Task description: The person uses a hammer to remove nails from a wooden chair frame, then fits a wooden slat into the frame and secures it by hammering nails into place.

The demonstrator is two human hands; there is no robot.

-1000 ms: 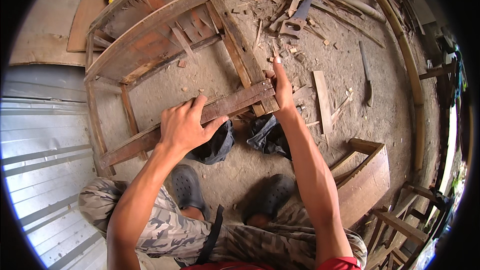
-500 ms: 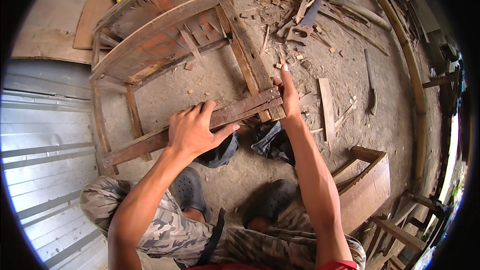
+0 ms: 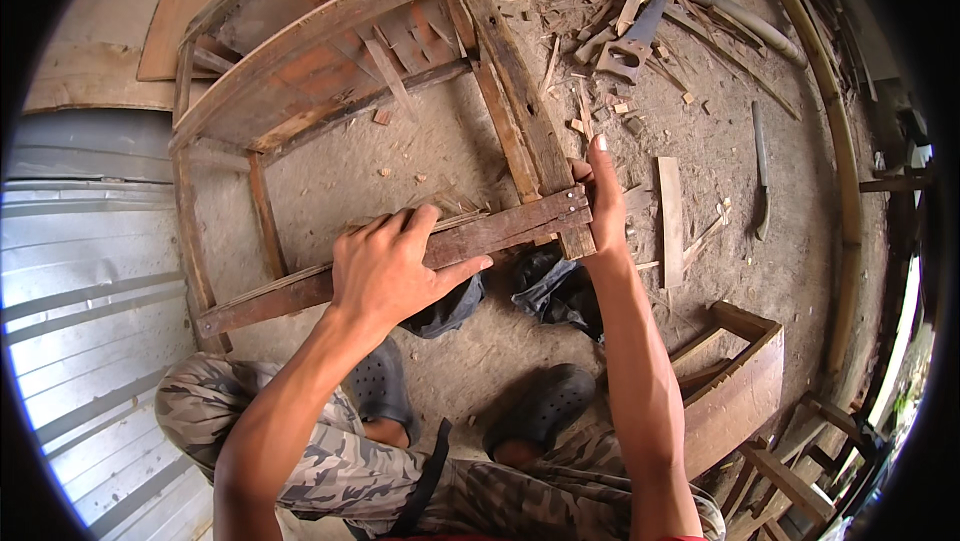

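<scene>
A worn wooden furniture frame (image 3: 330, 31) stands tilted on the floor in front of me. Along its near side runs a dark brown rail (image 3: 505, 231), nailed at the right end. My left hand (image 3: 388, 259) grips this rail near its middle, fingers over the top edge and thumb along the near face. At the right corner, my right hand (image 3: 606, 203) clasps the rail's end with its thumb pointing up; its other fingers are mostly hidden behind the wood. There the rail overlaps a thick, weathered post (image 3: 530, 106) that runs away from me.
A handsaw (image 3: 640, 36) lies among wood scraps at the far right, with a long-bladed knife (image 3: 762, 176) nearer. A flat board (image 3: 670, 221) and a box-like wooden piece (image 3: 740, 391) lie right of me. Corrugated metal sheet (image 3: 100, 291) borders the left; dark cloth (image 3: 555, 286) lies beneath the rail.
The rail's right end and my right hand have shifted slightly right, and less of the block ends shows below the rail. Both hands keep their hold. The view has moved a little.
</scene>
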